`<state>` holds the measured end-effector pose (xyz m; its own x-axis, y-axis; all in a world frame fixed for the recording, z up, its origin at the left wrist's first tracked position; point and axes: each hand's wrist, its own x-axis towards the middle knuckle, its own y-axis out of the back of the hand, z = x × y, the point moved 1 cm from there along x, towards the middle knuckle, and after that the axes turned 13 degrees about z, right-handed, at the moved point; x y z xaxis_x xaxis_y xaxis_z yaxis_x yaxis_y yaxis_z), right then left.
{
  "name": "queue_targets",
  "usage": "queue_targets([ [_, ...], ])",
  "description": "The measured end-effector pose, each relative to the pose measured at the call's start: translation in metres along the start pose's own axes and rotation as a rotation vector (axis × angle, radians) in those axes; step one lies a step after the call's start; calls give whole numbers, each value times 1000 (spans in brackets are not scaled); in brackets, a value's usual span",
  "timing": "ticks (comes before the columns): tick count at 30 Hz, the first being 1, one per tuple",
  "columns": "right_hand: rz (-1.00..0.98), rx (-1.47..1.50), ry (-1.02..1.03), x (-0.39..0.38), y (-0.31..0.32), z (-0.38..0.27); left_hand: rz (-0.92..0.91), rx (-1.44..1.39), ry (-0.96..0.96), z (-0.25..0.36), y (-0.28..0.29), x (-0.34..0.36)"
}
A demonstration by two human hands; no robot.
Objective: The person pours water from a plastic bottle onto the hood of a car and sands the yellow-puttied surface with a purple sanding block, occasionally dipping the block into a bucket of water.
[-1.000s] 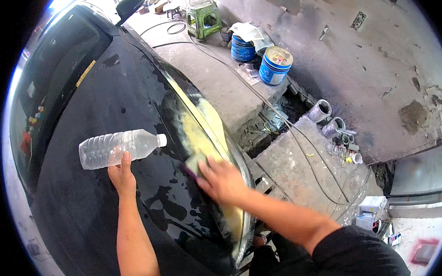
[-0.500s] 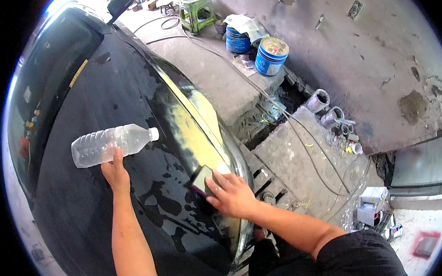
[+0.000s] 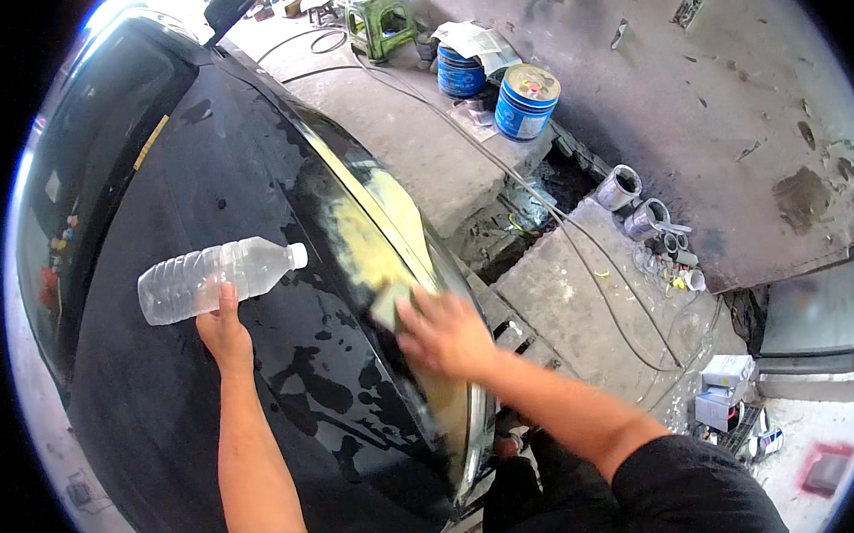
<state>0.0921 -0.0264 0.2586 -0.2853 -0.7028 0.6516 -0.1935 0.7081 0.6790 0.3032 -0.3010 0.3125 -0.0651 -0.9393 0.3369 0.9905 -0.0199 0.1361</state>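
My left hand (image 3: 225, 334) is closed round a clear plastic bottle (image 3: 185, 283) with a white cap, tilted almost onto its side above the black car hood (image 3: 156, 393). My right hand (image 3: 449, 335), blurred by motion, grips a sanding block (image 3: 391, 306) with a pale greenish face. The block lies against the front edge of the car, at the lower end of a yellow filler patch (image 3: 359, 241). Yellow also runs along the seam between hood and fender. Wet patches (image 3: 313, 381) spread over the hood near my right hand.
Beyond the car stand a green plastic stool (image 3: 378, 23) and two blue buckets (image 3: 527, 110). A hose (image 3: 499, 163) crosses the concrete floor by an open pit (image 3: 571, 184). Used cans (image 3: 619, 189) line the wall, and white boxes (image 3: 725, 373) sit at the right.
My right hand and the sanding block have shifted slightly up along the car's edge, onto the lower end of the yellow patch. The left hand and the bottle have stayed nearly still.
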Motion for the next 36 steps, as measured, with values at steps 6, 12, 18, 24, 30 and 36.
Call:
queue_targets([
  [6,-65,112,-310,89,-23,103,10,-3,1,2,-12,-2],
  [12,190,1322,-1365,77,38,106,24,-32,35,-3,-8,-1],
  [18,-175,1533,-1287,161,-6,98,68,-55,39,3,-9,-6],
  [24,-372,1465,-921,292,-119,70,157,-7,-7,22,-14,-13],
  [30,-277,1110,-530,396,-226,32,234,123,43,31,-18,-16],
  [36,111,696,-104,439,-269,-15,256,148,73,28,-16,-15],
])
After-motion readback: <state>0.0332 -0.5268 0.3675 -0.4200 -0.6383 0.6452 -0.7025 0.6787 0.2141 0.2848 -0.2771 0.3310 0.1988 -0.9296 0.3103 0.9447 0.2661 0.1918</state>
